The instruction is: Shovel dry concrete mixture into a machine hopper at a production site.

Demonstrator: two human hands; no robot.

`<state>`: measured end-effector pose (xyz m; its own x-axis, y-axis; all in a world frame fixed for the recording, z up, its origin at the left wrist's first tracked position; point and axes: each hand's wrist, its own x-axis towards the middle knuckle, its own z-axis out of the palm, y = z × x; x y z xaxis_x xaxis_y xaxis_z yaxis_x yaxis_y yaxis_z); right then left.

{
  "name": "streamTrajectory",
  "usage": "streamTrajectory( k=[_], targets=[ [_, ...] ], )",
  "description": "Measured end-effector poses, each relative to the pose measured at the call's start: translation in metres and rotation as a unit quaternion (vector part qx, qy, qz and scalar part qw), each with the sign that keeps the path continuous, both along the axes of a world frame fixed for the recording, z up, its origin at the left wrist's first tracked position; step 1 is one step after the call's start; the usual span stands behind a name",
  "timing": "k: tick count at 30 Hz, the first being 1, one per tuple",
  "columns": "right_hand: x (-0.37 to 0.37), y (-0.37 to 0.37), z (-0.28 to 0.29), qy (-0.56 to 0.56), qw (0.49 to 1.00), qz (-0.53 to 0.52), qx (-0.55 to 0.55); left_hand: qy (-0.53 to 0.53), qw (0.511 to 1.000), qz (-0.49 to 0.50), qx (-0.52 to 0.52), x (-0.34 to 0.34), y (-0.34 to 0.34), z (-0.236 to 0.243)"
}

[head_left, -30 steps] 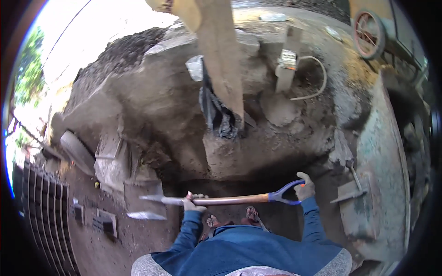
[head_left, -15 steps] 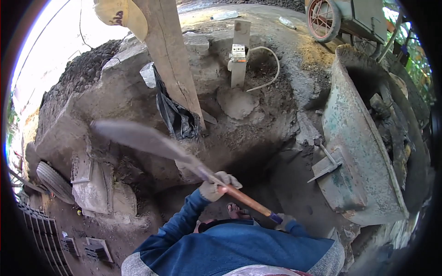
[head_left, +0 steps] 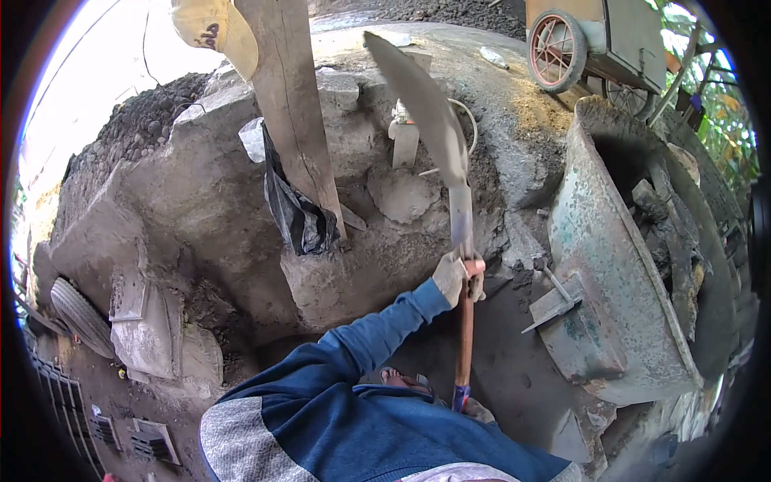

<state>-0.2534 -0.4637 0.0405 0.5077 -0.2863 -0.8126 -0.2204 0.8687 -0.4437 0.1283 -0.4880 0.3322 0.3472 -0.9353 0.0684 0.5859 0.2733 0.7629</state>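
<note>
Both my hands grip a shovel (head_left: 422,112) with a long grey blade and a reddish-brown wooden handle. My left hand (head_left: 454,279), in a pale work glove, is closed round the upper handle, just below the metal socket. Near my body, my right hand (head_left: 479,412) is closed at the purple-wrapped lower end, partly hidden by the blue sleeve. The blade points up and away, in front of a small switch box on a post (head_left: 404,145). I cannot tell whether anything lies on it.
To the right stands a big weathered metal tub (head_left: 602,257) holding dark chunks. A wooden post (head_left: 293,104) with a cap and black plastic bag (head_left: 293,213) rises ahead. A wheeled cart (head_left: 594,40) is at far right, a tyre (head_left: 80,317) at left. My sandalled foot (head_left: 397,379) shows below.
The shovel blade has swung from the left to the far middle, so the handle now stands nearly upright in view. My left hand has moved right and away with it.
</note>
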Motion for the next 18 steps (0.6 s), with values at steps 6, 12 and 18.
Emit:
streamTrajectory(
  k=[6,12,18],
  targets=[
    [0.005,-0.038,-0.080,0.000,0.968,-0.018,-0.249,0.054,0.998,-0.003,-0.035,0.038,-0.017,0.030],
    [0.185,-0.018,0.111,-0.130,0.947,-0.245,0.163,-0.014,0.988,0.153,0.000,0.088,-0.004,0.046],
    [0.374,-0.050,0.220,-0.371,0.908,-0.193,-0.007,-0.115,0.955,0.270,0.039,0.116,0.063,0.069]
  ],
)
